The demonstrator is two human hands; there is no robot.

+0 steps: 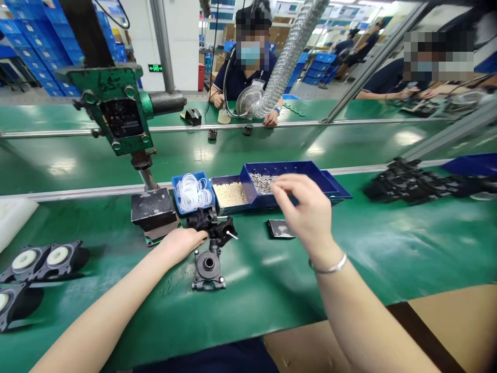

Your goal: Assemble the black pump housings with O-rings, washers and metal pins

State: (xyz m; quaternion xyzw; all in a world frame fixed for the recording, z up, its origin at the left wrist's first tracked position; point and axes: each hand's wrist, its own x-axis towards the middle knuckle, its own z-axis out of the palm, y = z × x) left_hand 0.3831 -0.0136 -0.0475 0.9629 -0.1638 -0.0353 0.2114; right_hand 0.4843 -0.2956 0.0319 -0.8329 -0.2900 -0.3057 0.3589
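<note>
My left hand (184, 242) is closed at the edge of a black plastic housing (202, 220), its fingers partly hidden by the wrist and the part. Beside it is a black piece with a white pin (232, 235) sticking out. Just in front lies another black plastic housing (208, 264) with a round hollow centre. My right hand (305, 207), a metal bangle at its wrist, is raised before a blue bin of small metal pins (261, 182). Its thumb and forefinger come together in a pinch; whatever is between them is too small to make out.
A green press (116, 114) stands over a black block (153, 207). White rings fill a blue box (192, 192), beside a tray of small cream pieces (230, 195). A small dark block (280, 229) lies near my right hand. Black parts lie at both sides; co-workers sit opposite.
</note>
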